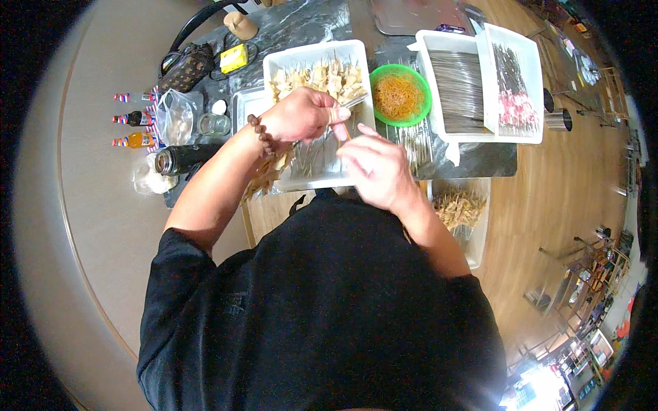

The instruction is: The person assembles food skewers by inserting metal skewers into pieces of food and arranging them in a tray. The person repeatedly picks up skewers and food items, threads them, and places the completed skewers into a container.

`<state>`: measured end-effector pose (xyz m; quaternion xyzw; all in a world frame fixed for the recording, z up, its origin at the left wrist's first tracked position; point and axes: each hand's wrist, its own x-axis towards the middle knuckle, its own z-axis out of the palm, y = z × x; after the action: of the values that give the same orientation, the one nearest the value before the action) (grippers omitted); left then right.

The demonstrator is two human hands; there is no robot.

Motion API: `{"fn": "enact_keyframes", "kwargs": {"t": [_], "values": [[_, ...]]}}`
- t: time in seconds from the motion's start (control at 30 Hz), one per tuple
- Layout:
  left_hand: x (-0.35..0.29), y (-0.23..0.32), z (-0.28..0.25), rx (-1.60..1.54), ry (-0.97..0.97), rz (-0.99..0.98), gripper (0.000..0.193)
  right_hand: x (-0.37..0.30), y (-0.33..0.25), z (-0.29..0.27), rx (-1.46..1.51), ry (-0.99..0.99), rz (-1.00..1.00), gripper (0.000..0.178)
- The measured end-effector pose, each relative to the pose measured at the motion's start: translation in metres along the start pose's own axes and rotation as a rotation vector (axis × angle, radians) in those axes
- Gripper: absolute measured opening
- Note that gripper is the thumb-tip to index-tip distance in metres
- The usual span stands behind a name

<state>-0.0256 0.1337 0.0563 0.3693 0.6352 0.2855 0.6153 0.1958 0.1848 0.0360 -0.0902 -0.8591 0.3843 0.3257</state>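
Observation:
My left hand, with a brown bead bracelet on its wrist, is closed round a small bundle of thin metal skewers over a white tub. Just right of it, my right hand has its fingers curled, slightly blurred. A thin orange strand, seemingly a rubber band, runs between the two hands. Beneath them the white tub holds skewers of folded pale-tan food, with bare skewer ends toward me. Close by on the right stands a green bowl of tangled orange rubber bands.
Farther right are a white tub of bare skewers and one of pink-tipped skewers. Another tub of skewered food sits low right. A black thermos, glass jar, bottles and bag are left.

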Motion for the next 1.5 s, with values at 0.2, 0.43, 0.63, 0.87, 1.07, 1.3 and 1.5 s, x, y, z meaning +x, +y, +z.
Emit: {"fn": "enact_keyframes", "kwargs": {"t": [0.2, 0.43, 0.63, 0.87, 1.07, 1.3, 1.5], "values": [[-0.021, 0.016, 0.004, -0.079, 0.089, 0.013, 0.034, -0.008, -0.007, 0.018, 0.535, 0.093, 0.548, 0.006], [-0.033, -0.039, 0.034, 1.210, 0.172, 0.211, 0.021, 0.011, 0.038, 0.015, 0.880, 0.124, 1.053, 0.008], [-0.035, -0.035, 0.030, 1.144, 0.303, 0.267, 0.013, -0.024, 0.056, 0.064, 0.753, -0.036, 1.261, 0.010], [-0.029, -0.064, 0.027, 1.209, 0.128, -0.010, 0.023, 0.023, 0.003, 0.031, 0.776, -0.197, 0.961, 0.010], [-0.047, -0.040, 0.039, 1.168, 0.275, 0.289, 0.014, -0.014, 0.083, 0.054, 1.150, 0.180, 1.533, 0.020], [-0.029, -0.064, 0.023, 1.175, 0.263, 0.175, 0.018, -0.001, 0.022, 0.067, 1.208, -0.159, 1.268, 0.008], [-0.048, -0.060, 0.045, 1.240, 0.153, 0.119, 0.017, 0.019, 0.073, 0.038, 1.053, -0.181, 1.365, 0.007]]}}
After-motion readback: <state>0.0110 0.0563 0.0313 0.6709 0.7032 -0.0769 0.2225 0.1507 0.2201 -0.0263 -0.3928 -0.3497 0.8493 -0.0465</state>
